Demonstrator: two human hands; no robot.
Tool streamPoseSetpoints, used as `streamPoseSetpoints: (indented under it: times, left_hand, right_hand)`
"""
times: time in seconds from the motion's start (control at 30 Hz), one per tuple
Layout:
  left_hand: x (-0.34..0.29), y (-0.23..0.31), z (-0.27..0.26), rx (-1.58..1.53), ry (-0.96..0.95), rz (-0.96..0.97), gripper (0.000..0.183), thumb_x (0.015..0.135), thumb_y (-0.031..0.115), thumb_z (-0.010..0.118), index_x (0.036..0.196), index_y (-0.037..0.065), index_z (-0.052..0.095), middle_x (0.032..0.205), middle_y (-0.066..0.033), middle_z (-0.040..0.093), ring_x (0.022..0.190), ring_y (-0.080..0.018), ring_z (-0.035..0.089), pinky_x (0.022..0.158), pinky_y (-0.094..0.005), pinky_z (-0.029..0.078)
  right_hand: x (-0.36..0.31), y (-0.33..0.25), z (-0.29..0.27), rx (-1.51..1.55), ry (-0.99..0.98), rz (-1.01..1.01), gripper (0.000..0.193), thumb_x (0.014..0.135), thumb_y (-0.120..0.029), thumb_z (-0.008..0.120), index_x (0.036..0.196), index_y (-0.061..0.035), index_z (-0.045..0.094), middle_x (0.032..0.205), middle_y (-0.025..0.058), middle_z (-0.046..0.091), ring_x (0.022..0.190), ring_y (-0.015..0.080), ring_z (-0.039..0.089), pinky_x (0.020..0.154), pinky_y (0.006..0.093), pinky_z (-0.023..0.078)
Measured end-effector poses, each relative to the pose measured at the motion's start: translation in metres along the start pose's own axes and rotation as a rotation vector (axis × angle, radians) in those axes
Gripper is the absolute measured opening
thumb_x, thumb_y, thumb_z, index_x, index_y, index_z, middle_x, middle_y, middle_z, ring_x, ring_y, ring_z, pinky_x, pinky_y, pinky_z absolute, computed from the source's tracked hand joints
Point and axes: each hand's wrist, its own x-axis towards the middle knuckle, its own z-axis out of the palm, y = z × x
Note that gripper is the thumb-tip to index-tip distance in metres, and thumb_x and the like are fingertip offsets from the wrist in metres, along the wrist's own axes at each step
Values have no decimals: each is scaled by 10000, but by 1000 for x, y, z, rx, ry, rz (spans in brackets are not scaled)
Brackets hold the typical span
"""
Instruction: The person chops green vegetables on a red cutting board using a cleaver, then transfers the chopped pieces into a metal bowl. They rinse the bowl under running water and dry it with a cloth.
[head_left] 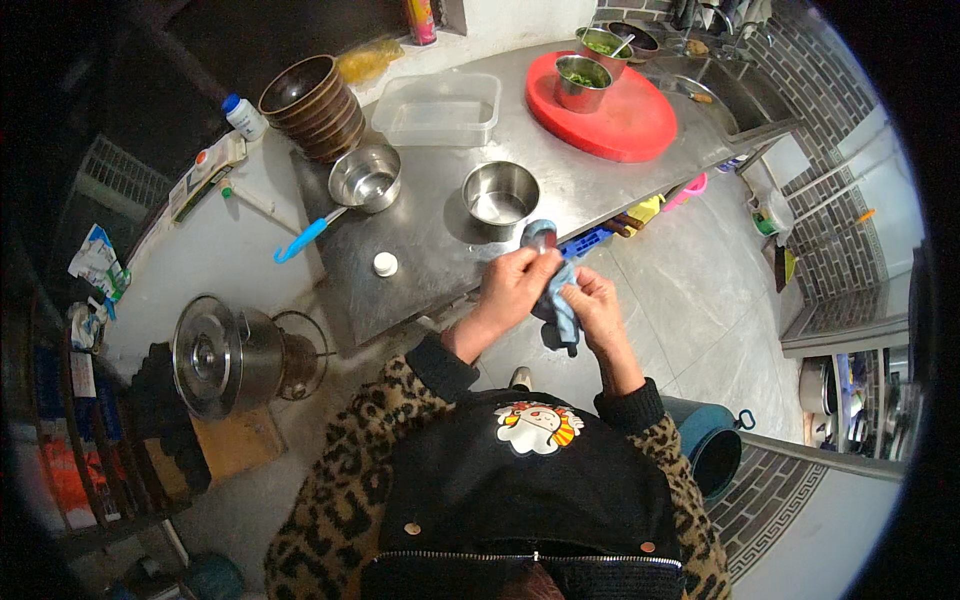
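Observation:
Both my hands are raised over the front edge of the metal table, close together. My left hand point(518, 288) is closed around a small rounded object point(540, 236) with a grey-blue edge and a reddish-brown middle; its exact kind is unclear. A crumpled light-blue cloth point(563, 310) hangs from the closed fingers of my right hand point(597, 305) and touches the left fingers. Something dark shows under the cloth, too hidden to name. Just beyond my hands stands a steel bowl point(501, 194) that looks bare inside. A white cap point(385, 264) lies to the left on the tabletop.
On the steel table point(430, 240) are a blue-handled pan point(366, 182), stacked brown bowls point(313, 105), a clear plastic tub point(440, 110) and a red round board point(630, 135) bearing a bowl of greens point(583, 82). A lidded pot point(225, 355) stands lower left; a sink point(735, 90) is far right.

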Motion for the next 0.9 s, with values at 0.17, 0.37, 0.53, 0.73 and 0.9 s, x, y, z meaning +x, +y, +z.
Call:
streamPoseSetpoints:
  times: [0.17, 0.37, 0.53, 0.73, 0.9]
  left_hand:
    - [10, -2, -15, -110, 224, 66, 277, 966, 211, 550, 876, -10, 690, 807, -34, 658, 791, -76, 561, 728, -258, 453]
    - [16, 9, -13, -440, 171, -94, 294, 981, 283, 519, 933, 24, 649, 990, -90, 672, 910, -139, 591, 865, -315, 452]
    - [21, -4, -25, -513, 327, -161, 351, 978, 335, 502, 903, 17, 629, 884, -84, 677, 750, -120, 590, 712, -259, 471]
    - [70, -72, -110, -227, 492, -270, 283, 906, 274, 622, 981, 2, 639, 720, -16, 580, 529, -76, 476, 500, -231, 410]
    - [83, -120, -77, 6, 448, -350, 271, 852, 259, 670, 956, 11, 638, 663, -10, 593, 520, -76, 506, 439, -232, 372]
  right_hand:
    - [-2, 1, 5, -121, -131, 78, 75, 861, -122, 625, 844, -50, 616, 723, -42, 585, 594, 38, 500, 533, 214, 409]
    - [-3, 15, 19, 0, -94, -19, 91, 868, -125, 621, 856, -36, 611, 740, -31, 599, 626, 43, 517, 561, 219, 426]
    - [-9, 16, 4, 75, -268, 215, 86, 864, -120, 620, 893, -39, 615, 753, -29, 604, 635, 40, 527, 571, 198, 425]
    - [-11, 18, -32, 192, 20, 127, 108, 861, -98, 584, 943, -43, 629, 796, -15, 635, 672, 67, 583, 627, 216, 483]
    - [21, -1, -43, 711, 159, 155, 298, 957, -283, 534, 1099, -26, 586, 1083, 116, 649, 975, 230, 625, 871, 382, 516]
